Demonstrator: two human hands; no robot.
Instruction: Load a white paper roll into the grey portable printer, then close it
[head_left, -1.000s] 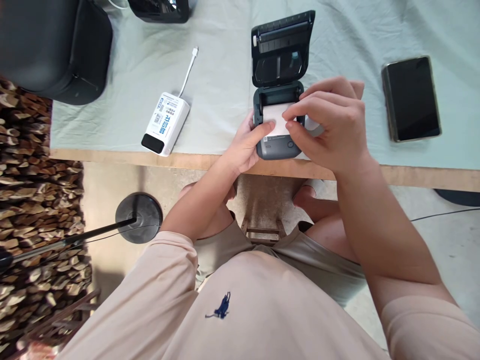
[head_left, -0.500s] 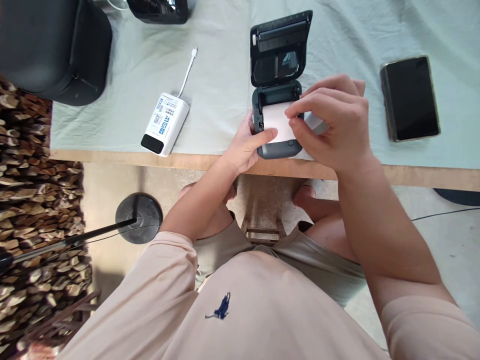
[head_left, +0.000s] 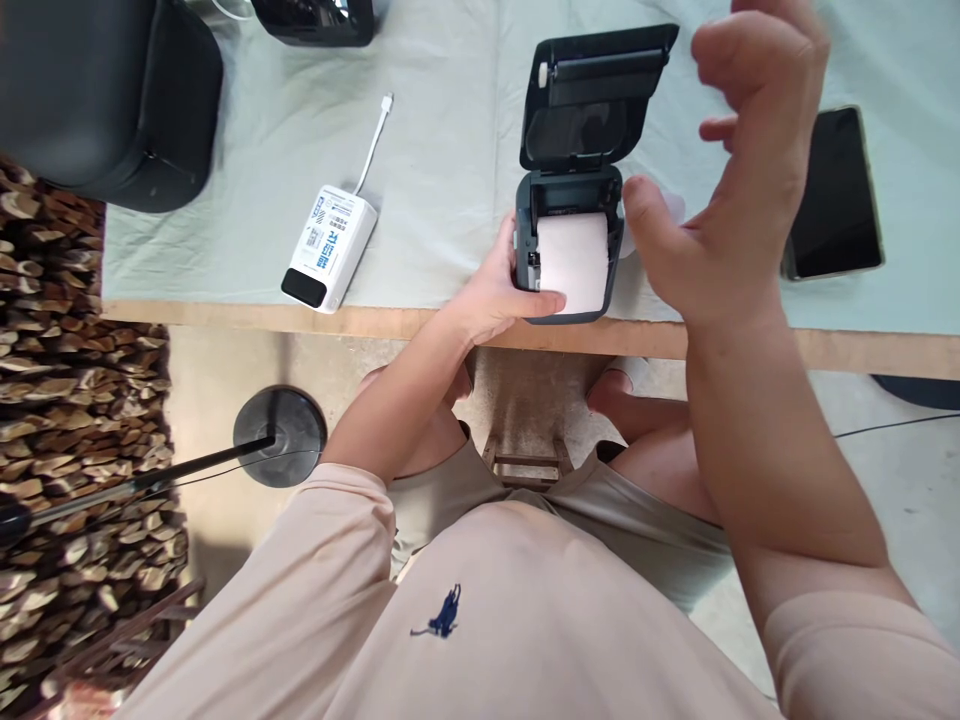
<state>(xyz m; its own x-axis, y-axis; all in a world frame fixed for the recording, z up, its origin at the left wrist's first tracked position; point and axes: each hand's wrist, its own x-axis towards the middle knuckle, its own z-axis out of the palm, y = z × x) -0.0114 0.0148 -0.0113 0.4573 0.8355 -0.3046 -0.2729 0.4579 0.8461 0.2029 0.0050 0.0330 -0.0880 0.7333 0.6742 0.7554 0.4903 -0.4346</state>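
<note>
The left grip [head_left: 495,295] holds an open printer [head_left: 574,182], thumb [head_left: 541,303] on its paper [head_left: 574,255]; right grip [head_left: 739,190] hovers alongside.

We see stacked firewood [head_left: 82,400] left of the pale floor [head_left: 214,425]. Before us, a wood-edged table [head_left: 885,352] wears a light green cloth [head_left: 442,150].

Shed-like workspace, stacked firewood [head_left: 82,400], concrete floor [head_left: 202,400]
</note>
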